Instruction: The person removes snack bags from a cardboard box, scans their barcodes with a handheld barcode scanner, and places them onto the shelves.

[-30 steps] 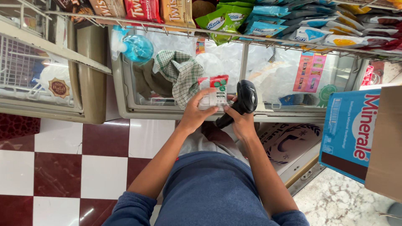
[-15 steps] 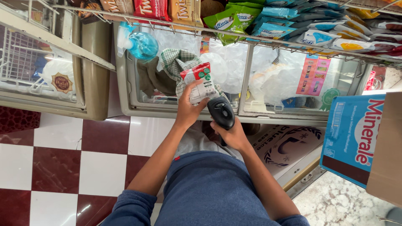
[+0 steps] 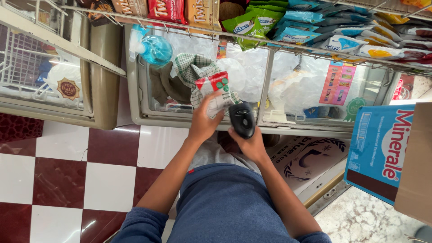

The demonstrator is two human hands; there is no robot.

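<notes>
Head view: packet (image 3: 215,90), white with red and green print, pinched in left hand (image 3: 204,122) grip, raised over freezer (image 3: 135,96) glass. Right hand (image 3: 248,143) grip wrapped around black scanner (image 3: 242,119), just right of packet. Checked cloth (image 3: 191,67) behind.

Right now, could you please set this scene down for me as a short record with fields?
Left hand: left hand holds up a small red, white and green packet.
Right hand: right hand grips a black handheld scanner, beside the packet.
Behind: glass-topped chest freezer, with a checked cloth and a blue spray bottle on top.
Above: wire rack of snack packs.
Right: blue carton.
Floor: red and white tiles.
</notes>
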